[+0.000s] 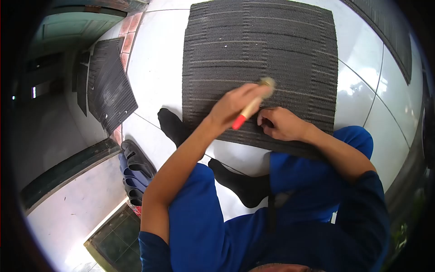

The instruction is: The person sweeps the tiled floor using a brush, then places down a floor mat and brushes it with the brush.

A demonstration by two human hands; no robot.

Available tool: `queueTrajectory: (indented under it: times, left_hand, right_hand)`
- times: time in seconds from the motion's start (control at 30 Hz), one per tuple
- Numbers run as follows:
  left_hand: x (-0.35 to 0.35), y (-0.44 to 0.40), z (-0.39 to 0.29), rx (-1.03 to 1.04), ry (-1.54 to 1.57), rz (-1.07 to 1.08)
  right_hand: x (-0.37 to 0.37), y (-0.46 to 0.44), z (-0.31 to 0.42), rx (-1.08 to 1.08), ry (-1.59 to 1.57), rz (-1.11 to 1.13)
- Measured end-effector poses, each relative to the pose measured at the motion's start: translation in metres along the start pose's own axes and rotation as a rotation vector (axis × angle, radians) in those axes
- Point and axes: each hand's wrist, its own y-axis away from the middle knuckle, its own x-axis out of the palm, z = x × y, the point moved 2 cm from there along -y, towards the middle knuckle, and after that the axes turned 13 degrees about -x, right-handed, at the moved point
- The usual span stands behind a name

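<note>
A dark grey ribbed mat (290, 59) lies on white floor tiles in front of me. My left hand (238, 106) is closed round a brush (247, 113) with a pale wooden handle and a red end. The brush head, blurred, is over the mat and points up and to the right. Close to the mat's near edge, my right hand (278, 123) rests with its fingers curled in. Whatever those fingers hold, if anything, is hidden.
Another dark mat (111, 86) lies at the left beside a raised sill (68, 172). Sandals (136, 170) stand near my left knee. A further ribbed mat (385, 27) is at the upper right. My feet in black socks (240, 181) are below the large mat.
</note>
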Motion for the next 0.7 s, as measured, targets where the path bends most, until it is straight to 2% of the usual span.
queueTrajectory:
  times: [0.03,0.13,0.23,0.33,0.37,0.47,0.57,0.6,0.63,0.7]
  left_hand:
    - [-0.010,0.000,0.016,-0.059,0.041,-0.062]
    - [-0.066,0.015,0.077,-0.232,-0.209,-0.439]
    - [-0.112,0.053,0.122,-0.623,-0.436,-0.642]
    - [-0.108,0.068,0.121,-0.511,-0.309,-0.742]
    - [-0.096,0.064,0.108,-0.535,-0.258,-0.724]
    - [-0.068,0.024,0.029,-0.427,-0.058,-0.405]
    - [-0.015,0.003,-0.035,-0.200,0.174,-0.063]
    - [0.013,0.004,-0.052,-0.159,0.291,0.010]
    - [0.032,0.008,-0.060,-0.116,0.406,0.086]
    - [0.046,0.017,-0.043,-0.052,0.267,0.197]
  right_hand:
    - [-0.002,-0.002,0.003,0.029,-0.007,0.035]
    - [0.001,-0.001,0.000,0.011,-0.005,0.004]
    - [0.002,-0.001,-0.001,-0.029,0.024,-0.004]
    - [0.002,0.000,0.002,-0.019,0.026,0.009]
    - [0.003,0.001,0.004,-0.008,0.020,0.013]
    - [0.007,0.002,0.015,-0.085,-0.060,0.130]
    - [0.029,0.006,0.028,-0.084,-0.303,0.414]
    - [0.034,0.011,0.035,-0.100,-0.241,0.483]
    - [0.040,0.015,0.038,-0.073,-0.210,0.548]
    - [0.051,0.023,0.039,-0.017,-0.152,0.674]
